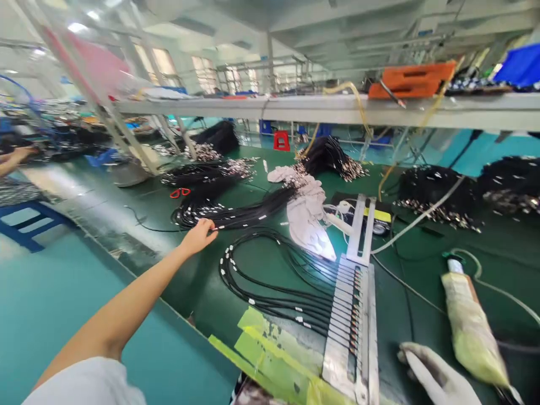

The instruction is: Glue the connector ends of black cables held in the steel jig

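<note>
My bare left hand (199, 237) reaches to the near end of a long bundle of black cables (248, 211). Its fingers are pinched on a black cable beside a small white label. My right hand (441, 376), in a pale glove, rests low on the right side of the green table. Thumb and forefinger meet in a pinch; anything between them is too small to see. Between the hands lies a slotted metal fixture (343, 315), with a row of cable ends set in it. Looped black cables (240, 289) with white labels run leftward from the fixture.
A wrapped handheld tool (475, 320) with a hose lies at right. White gloves or cloth (306, 211) sit under a bright light behind the fixture. Red-handled scissors (180, 193) and cable piles (434, 191) lie farther back. A shelf (295, 109) spans the rear; a blue stool (31, 222) stands left.
</note>
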